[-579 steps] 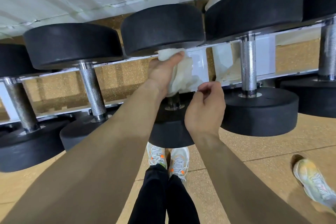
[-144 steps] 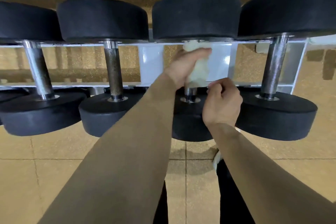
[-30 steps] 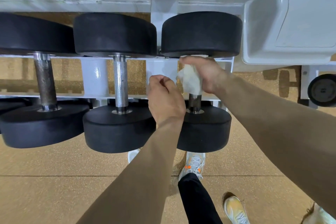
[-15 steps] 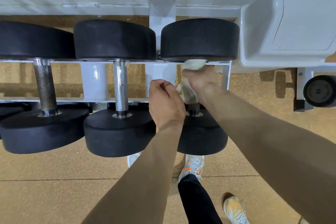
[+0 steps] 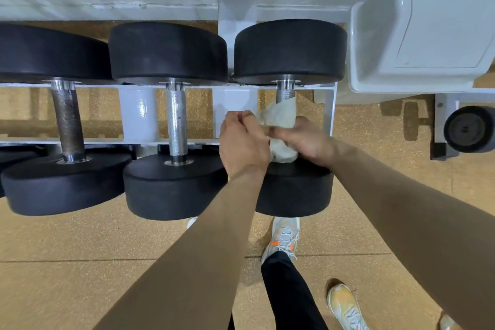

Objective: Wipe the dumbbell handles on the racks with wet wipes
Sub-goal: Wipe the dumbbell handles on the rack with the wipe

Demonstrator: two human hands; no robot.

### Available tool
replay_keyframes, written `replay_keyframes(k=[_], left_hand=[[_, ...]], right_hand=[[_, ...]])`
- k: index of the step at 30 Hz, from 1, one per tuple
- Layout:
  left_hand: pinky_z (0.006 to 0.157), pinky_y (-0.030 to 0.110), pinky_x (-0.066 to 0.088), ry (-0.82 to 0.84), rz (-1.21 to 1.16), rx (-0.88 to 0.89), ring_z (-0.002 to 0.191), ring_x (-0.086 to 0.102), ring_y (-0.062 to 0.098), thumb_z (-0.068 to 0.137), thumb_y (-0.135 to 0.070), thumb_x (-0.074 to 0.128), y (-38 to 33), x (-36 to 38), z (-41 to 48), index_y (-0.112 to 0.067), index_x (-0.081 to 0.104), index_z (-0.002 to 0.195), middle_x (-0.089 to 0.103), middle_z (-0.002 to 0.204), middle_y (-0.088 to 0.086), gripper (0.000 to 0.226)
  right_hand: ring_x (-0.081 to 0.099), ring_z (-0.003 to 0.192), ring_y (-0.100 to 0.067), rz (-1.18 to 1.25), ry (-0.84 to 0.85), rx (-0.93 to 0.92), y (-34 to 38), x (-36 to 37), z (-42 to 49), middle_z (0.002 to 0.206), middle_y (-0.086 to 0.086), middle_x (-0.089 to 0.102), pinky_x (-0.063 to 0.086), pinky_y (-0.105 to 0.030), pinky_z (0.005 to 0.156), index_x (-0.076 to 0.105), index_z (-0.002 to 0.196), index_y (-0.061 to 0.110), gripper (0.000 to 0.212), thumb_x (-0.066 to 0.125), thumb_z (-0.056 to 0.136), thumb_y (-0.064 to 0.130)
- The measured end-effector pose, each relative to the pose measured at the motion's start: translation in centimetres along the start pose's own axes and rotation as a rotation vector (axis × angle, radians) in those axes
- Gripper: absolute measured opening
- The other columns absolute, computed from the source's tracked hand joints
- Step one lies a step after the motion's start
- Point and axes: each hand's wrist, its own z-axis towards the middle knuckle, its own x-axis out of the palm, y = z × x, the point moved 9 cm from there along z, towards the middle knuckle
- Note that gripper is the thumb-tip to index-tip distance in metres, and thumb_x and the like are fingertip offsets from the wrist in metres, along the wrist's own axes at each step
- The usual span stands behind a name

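Three black dumbbells lie across a white rack [image 5: 139, 115]. The rightmost dumbbell [image 5: 290, 51] has a steel handle [image 5: 285, 92] wrapped lower down in a white wet wipe [image 5: 280, 118]. My right hand [image 5: 308, 142] grips the wipe around the lower part of that handle, close to the near weight head. My left hand [image 5: 242, 142] is curled beside it and touches the wipe's left edge; whether it pinches the wipe is unclear. The middle dumbbell handle [image 5: 176, 120] and the darker left handle [image 5: 67, 120] are bare.
A white plastic bin [image 5: 417, 35] stands right of the rack, with a small black wheel [image 5: 468, 128] below it. A white wall runs behind. On the tan floor are my legs and shoes [image 5: 284, 238], and another shoe [image 5: 345, 305] at lower right.
My right hand has slid the wipe down the handle from just under the far weight head to the near end, baring the handle's top. My left hand stayed beside it.
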Motion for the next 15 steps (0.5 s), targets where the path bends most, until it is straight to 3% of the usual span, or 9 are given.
replay_keyframes(k=[2, 4, 5, 6, 8, 11, 13, 15], left_hand=[[0.084, 0.040, 0.048, 0.046, 0.021, 0.007, 0.092, 0.059, 0.025, 0.105, -0.039, 0.036, 0.0, 0.4, 0.0, -0.015, 0.056, 0.098, 0.064, 0.102, 0.007, 0.032], [0.087, 0.039, 0.048, 0.093, 0.022, 0.000, 0.094, 0.060, 0.025, 0.105, -0.041, 0.037, 0.1, 0.6, -0.1, -0.015, 0.059, 0.102, 0.065, 0.099, 0.003, 0.034], [0.087, 0.035, 0.045, 0.122, 0.005, -0.013, 0.095, 0.059, 0.022, 0.105, -0.040, 0.038, 0.2, 0.7, -0.2, -0.015, 0.061, 0.105, 0.065, 0.098, -0.001, 0.034], [0.086, 0.030, 0.042, 0.155, -0.031, -0.032, 0.094, 0.059, 0.017, 0.105, -0.040, 0.040, 0.2, 0.7, -0.4, -0.017, 0.062, 0.108, 0.065, 0.098, -0.006, 0.032], [0.081, 0.021, 0.036, 0.222, -0.165, -0.083, 0.094, 0.057, 0.004, 0.104, -0.041, 0.045, 0.1, 0.7, -0.9, -0.023, 0.062, 0.107, 0.067, 0.102, -0.011, 0.024], [0.082, 0.015, 0.037, 0.367, -0.323, -0.174, 0.098, 0.057, -0.004, 0.098, -0.054, 0.053, -0.6, 1.1, -2.1, -0.033, 0.060, 0.098, 0.069, 0.107, -0.011, 0.022], [0.098, 0.024, 0.044, 0.444, -0.307, -0.173, 0.104, 0.060, 0.000, 0.089, -0.066, 0.060, -0.9, 1.3, -2.5, -0.031, 0.064, 0.105, 0.068, 0.110, -0.012, 0.038], [0.101, 0.032, 0.048, 0.534, -0.351, -0.173, 0.109, 0.065, 0.009, 0.078, -0.070, 0.067, -1.4, 1.4, -2.9, -0.027, 0.067, 0.116, 0.071, 0.117, -0.008, 0.058]], right_hand=[[0.069, 0.071, -0.016, -0.232, -0.118, -0.075, 1.0, -1.3, -1.6, 0.076, 0.002, 0.073, 0.053, -0.026, 0.069, 0.071, 0.084, 0.016, 0.036, 0.067, 0.093, 0.051], [0.057, 0.057, -0.011, -0.400, -0.267, -0.139, 2.0, -2.8, -3.5, 0.063, 0.001, 0.062, 0.037, -0.012, 0.051, 0.059, 0.069, 0.016, 0.043, 0.053, 0.104, 0.042], [0.050, 0.052, -0.009, -0.451, -0.356, -0.167, 2.4, -3.7, -4.4, 0.059, 0.003, 0.055, 0.032, -0.013, 0.046, 0.051, 0.064, 0.017, 0.046, 0.050, 0.106, 0.036], [0.047, 0.050, -0.009, -0.448, -0.432, -0.193, 2.6, -4.4, -5.3, 0.057, 0.004, 0.051, 0.030, -0.015, 0.044, 0.047, 0.063, 0.019, 0.046, 0.049, 0.107, 0.032], [0.054, 0.053, -0.009, -0.255, -0.451, -0.245, 2.8, -5.1, -6.7, 0.060, 0.006, 0.058, 0.036, -0.017, 0.050, 0.057, 0.070, 0.019, 0.036, 0.052, 0.106, 0.024], [0.070, 0.073, -0.017, 0.312, -0.208, -0.222, 2.7, -4.6, -7.5, 0.082, -0.003, 0.075, 0.053, -0.027, 0.065, 0.072, 0.101, 0.005, 0.014, 0.059, 0.099, 0.010], [0.070, 0.085, -0.029, 0.605, 0.030, -0.126, 2.7, -3.0, -7.7, 0.098, -0.015, 0.072, 0.055, -0.037, 0.076, 0.067, 0.116, -0.001, 0.031, 0.058, 0.088, 0.008], [0.067, 0.093, -0.031, 0.757, 0.240, -0.051, 3.0, -1.4, -8.0, 0.107, -0.014, 0.067, 0.057, -0.038, 0.078, 0.064, 0.121, 0.005, 0.045, 0.049, 0.079, 0.010]])
